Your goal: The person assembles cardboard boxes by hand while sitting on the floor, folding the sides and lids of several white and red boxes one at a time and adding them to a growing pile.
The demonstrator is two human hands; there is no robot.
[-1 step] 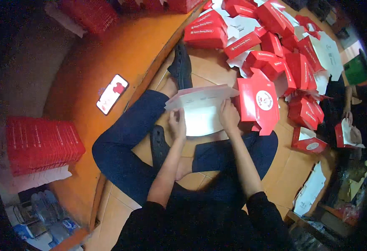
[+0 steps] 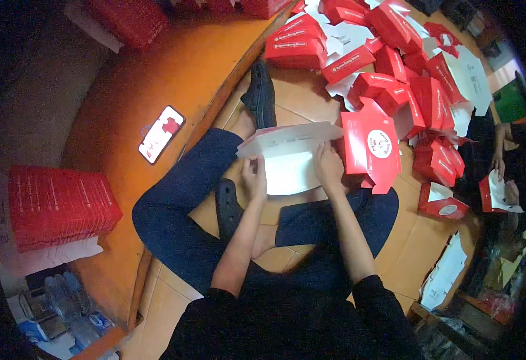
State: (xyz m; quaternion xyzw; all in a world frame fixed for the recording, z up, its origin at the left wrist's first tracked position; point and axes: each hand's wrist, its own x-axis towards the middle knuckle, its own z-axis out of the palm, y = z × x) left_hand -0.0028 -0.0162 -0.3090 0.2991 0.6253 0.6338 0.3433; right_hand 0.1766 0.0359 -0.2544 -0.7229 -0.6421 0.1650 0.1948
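A carton blank (image 2: 290,174) with its white inner face up is held in front of me, between my bent legs. Its far panel is folded up along a crease. My left hand (image 2: 254,178) grips the left edge, fingers curled at the fold. At the opposite edge, my right hand (image 2: 328,166) is closed on the card, thumb over the inner face. Just right of that hand lies a red carton (image 2: 354,157) with a round white emblem and flaps sticking out, by my right knee.
Several red cartons (image 2: 395,27) are heaped at the far right. A lit phone (image 2: 161,135) and a stack of red blanks (image 2: 62,207) sit on the orange ledge (image 2: 110,90) at left. At the right edge, another person's hand (image 2: 499,166) touches a carton (image 2: 496,195).
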